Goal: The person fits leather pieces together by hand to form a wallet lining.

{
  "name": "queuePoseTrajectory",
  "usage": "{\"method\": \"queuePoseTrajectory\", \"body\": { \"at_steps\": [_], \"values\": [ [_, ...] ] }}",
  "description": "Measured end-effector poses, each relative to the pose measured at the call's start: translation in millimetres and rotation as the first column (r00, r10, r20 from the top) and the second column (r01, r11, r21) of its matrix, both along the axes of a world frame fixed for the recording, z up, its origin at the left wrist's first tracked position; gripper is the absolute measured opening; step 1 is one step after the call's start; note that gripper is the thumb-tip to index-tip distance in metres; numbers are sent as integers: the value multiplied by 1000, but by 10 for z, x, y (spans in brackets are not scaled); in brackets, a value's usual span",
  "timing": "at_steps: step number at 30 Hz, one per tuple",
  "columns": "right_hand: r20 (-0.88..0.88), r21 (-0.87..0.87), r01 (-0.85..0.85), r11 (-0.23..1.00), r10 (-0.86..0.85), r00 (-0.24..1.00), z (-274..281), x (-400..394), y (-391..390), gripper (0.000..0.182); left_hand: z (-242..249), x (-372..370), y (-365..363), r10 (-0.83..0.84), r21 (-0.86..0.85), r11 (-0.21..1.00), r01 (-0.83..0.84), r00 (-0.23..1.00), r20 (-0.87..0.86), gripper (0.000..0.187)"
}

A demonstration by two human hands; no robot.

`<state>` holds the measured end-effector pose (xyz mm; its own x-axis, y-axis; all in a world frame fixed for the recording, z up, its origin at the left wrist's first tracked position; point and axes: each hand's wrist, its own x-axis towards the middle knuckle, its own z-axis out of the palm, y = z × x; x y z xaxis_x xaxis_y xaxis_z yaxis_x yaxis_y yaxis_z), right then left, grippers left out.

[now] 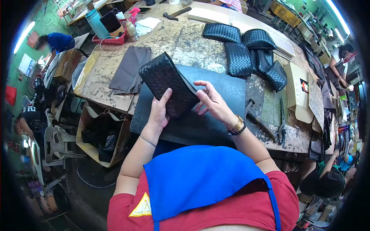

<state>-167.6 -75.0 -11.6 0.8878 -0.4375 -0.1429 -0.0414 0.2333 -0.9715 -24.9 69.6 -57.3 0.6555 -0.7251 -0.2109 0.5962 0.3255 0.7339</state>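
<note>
A dark woven pouch (169, 84) is held at a tilt above a black board (227, 92) on the worktable. My left hand (160, 109) grips its lower left side, the thumb lying on the woven face. At the pouch's right edge is my right hand (214, 102), its fingers spread and the fingertips close to the edge; whether they touch it is hard to tell. Several black woven pouches (239, 57) lie in a group beyond the board. Folded dark sheets (131, 69) lie on the left.
A hammer (260, 123) and scissors (282, 121) lie right of the board. Further right stands an open cardboard box (296, 92). A red basket (111, 39) with a bottle is at the back left, another hammer (177, 14) at the back. Other people are at both sides.
</note>
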Motion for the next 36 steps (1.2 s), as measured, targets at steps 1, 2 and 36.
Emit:
{"method": "queuePoseTrajectory", "body": {
  "at_steps": [1, 2, 36],
  "values": [
    [4, -198, -43, 979, 45, 999, -23, -30, -21, 41, -8, 23, 5, -17, 7, 1000, 17, 999, -32, 39],
    [0, -389, -83, 917, 90, 996, -57, -62, -63, 42, -16, 70, 24, -33, 13, 999, 34, 997, -64, 38],
    [193, -531, 10, 847, 109, 975, 271, 76, 71, 15, 707, 156, 257, -129, -73, 948, -310, -583, 802, 26]
  ]
}}
